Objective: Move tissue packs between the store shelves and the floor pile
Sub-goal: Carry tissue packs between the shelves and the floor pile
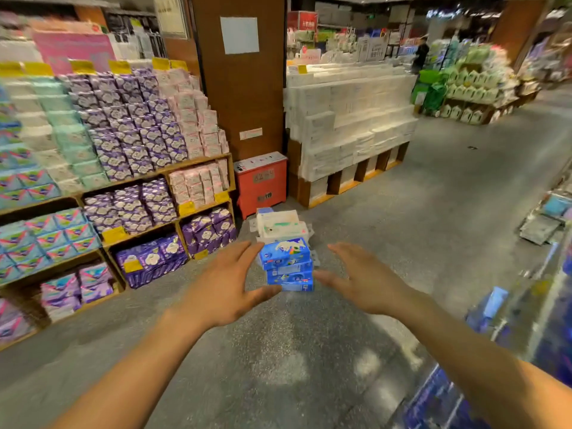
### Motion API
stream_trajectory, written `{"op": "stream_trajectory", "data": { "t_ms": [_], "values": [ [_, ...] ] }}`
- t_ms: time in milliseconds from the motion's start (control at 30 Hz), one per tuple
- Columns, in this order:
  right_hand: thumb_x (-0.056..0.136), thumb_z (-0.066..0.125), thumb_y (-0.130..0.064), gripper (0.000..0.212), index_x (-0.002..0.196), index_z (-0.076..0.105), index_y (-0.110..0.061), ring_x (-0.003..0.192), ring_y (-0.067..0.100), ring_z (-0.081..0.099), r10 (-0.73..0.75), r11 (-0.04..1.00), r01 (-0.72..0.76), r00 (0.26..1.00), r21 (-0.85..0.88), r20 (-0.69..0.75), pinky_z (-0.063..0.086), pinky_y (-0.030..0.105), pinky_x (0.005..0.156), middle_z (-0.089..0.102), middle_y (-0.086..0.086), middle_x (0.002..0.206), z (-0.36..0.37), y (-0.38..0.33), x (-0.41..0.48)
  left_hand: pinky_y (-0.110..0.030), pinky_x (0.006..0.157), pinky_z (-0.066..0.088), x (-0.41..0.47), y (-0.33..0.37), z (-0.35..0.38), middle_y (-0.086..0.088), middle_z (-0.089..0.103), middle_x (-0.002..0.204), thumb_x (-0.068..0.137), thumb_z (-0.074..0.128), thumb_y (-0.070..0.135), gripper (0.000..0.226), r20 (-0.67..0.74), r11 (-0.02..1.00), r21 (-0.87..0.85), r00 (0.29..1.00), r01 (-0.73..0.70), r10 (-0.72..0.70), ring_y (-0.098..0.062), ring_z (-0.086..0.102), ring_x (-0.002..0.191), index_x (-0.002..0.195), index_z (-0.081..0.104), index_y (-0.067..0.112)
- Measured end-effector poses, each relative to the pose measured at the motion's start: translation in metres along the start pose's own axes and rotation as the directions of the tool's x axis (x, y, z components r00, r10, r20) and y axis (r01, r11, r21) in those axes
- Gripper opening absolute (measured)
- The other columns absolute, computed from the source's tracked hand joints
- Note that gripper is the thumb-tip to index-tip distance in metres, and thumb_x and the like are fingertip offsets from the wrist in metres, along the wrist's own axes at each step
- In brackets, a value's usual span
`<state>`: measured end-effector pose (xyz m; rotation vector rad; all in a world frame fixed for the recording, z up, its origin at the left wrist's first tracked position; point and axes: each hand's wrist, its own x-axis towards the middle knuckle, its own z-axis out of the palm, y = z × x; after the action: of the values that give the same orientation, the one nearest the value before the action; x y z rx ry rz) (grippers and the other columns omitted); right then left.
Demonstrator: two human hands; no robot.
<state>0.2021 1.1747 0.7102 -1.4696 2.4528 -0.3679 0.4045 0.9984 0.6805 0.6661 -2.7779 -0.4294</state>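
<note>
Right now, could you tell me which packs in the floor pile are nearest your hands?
The stacked blue tissue packs, between the left hand and right hand; white packs lie behind.

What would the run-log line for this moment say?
left hand: open, left of blue pack stack | right hand: open, right of stack | stack: on floor, white packs behind | contact: unclear

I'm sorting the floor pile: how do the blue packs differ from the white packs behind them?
Colour: the blue packs are bright blue; the white packs are pale with a green mark. Place: the blue packs stand in front, between the open left hand and right hand; the white packs sit behind, nearer the red box. Both are stacked on the floor.
</note>
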Motion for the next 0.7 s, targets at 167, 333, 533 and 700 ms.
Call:
{"op": "stream_trajectory", "data": {
  "t_ms": [167, 333, 533, 700],
  "values": [
    [0.095, 0.044, -0.066, 0.076, 0.156, 0.029, -0.024, 0.145, 0.021, 0.032, 0.013, 1.000, -0.013, 0.998, -0.004, 0.059, 0.031, 0.034, 0.112, 0.033, 0.002, 0.160, 0.004, 0.020, 0.101, -0.022, 0.107, 0.026, 0.092, -0.052, 0.026, -0.004, 0.045, 0.152, 0.072, 0.034, 0.092, 0.108, -0.018, 1.000, -0.022, 1.000, -0.003, 0.002, -0.020, 0.040, 0.139, 0.154, 0.038, 0.021],
    [0.098, 0.048, -0.060, 0.068, 0.152, 0.035, -0.022, 0.139, 0.019, 0.037, 0.064, 0.998, -0.065, 0.995, 0.014, 0.081, 0.033, 0.029, 0.107, 0.039, 0.002, 0.156, -0.004, 0.046, 0.225, -0.032, 0.122, 0.020, 0.211, -0.112, 0.044, -0.001, 0.022, 0.167, 0.055, 0.009, 0.105, 0.130, 0.050, 0.998, -0.034, 0.997, 0.053, -0.051, -0.018, 0.022, 0.152, 0.160, 0.020, 0.029],
    [0.097, 0.047, -0.061, 0.074, 0.153, 0.035, -0.014, 0.142, 0.023, 0.037, 0.134, 0.990, -0.136, 0.988, 0.019, 0.082, 0.030, 0.031, 0.110, 0.038, 0.007, 0.158, -0.019, 0.087, 0.371, -0.038, 0.124, 0.024, 0.360, -0.174, 0.064, -0.003, 0.026, 0.165, 0.058, 0.007, 0.106, 0.130, 0.088, 0.999, -0.032, 0.996, 0.026, -0.023, -0.020, 0.023, 0.152, 0.160, 0.021, 0.026],
    [0.099, 0.049, -0.056, 0.067, 0.152, 0.037, -0.017, 0.137, 0.021, 0.044, 0.111, 0.989, -0.124, 0.983, 0.082, 0.149, 0.036, 0.030, 0.105, 0.042, 0.005, 0.156, -0.017, 0.128, 0.471, -0.042, 0.123, 0.026, 0.459, -0.217, 0.101, -0.005, 0.029, 0.164, 0.064, 0.010, 0.103, 0.125, 0.150, 1.000, -0.002, 0.988, 0.026, -0.025, -0.023, 0.025, 0.151, 0.160, 0.023, 0.023]
  ]
}}
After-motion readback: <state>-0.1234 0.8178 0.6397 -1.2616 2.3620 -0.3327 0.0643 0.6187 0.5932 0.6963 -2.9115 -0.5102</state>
